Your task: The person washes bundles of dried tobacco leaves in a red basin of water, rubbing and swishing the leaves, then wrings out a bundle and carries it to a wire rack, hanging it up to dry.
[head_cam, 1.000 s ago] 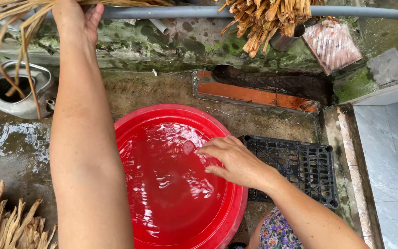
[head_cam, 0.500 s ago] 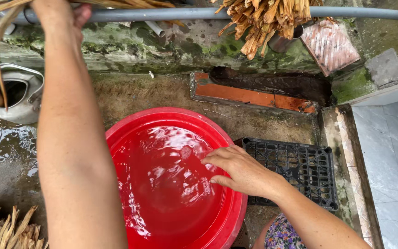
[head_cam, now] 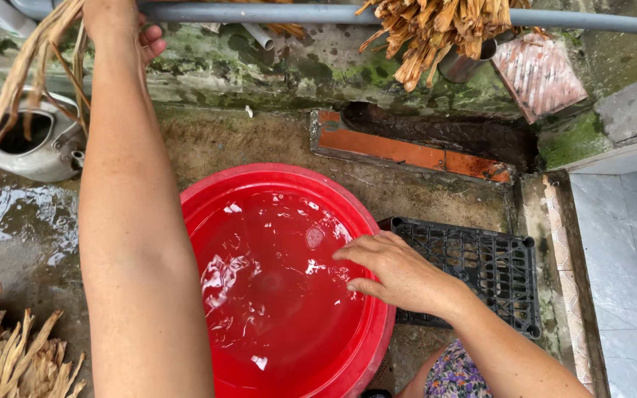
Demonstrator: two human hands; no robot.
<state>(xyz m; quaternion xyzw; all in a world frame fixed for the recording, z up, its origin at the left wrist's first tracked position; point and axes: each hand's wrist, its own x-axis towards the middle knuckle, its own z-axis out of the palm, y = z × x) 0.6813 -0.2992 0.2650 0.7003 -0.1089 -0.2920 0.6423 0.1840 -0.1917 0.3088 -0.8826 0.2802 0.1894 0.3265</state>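
Since the earlier frames, your left arm has shifted slightly toward the right of the view, and the strands it holds now hang further down over the kettle; your right hand has stayed on the basin.

At far left, a pile of dried husks lies on the wet concrete floor. Above it, a battered metal kettle stands against the mossy wall.

Your left hand is raised to the top edge of the view, at the grey pipe. It is closed around a bunch of long dried strands, which hang down beside your forearm, in front of the kettle.

At centre, the red basin sits on the floor, filled with clear water. Your left forearm crosses its left rim.

Your right hand rests on the right rim of the basin, palm down, fingers spread flat above the water. It holds nothing.

Just right of the basin, a black plastic grate lies on the floor. Above it, an orange brick ledge borders a dark drain opening. A second bundle of dried husks hangs over the pipe at upper right.
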